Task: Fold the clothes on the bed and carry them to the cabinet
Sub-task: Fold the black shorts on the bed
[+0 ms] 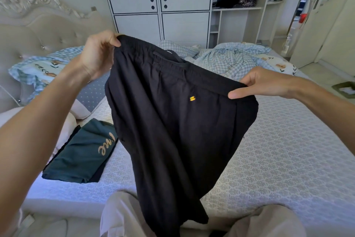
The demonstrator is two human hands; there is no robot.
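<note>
We hold the black trousers [172, 113] up over the bed [278, 150], our left hand [98, 56] and right hand [263, 85] each pinching the waistband. A folded teal garment [80, 158] lies on the bed to the left. Beyond stands the white cabinet [159, 4].

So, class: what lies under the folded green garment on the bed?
A dark garment shows along the edge of the green garment, with the patterned bed cover below. How far the dark piece extends underneath is hidden.
</note>
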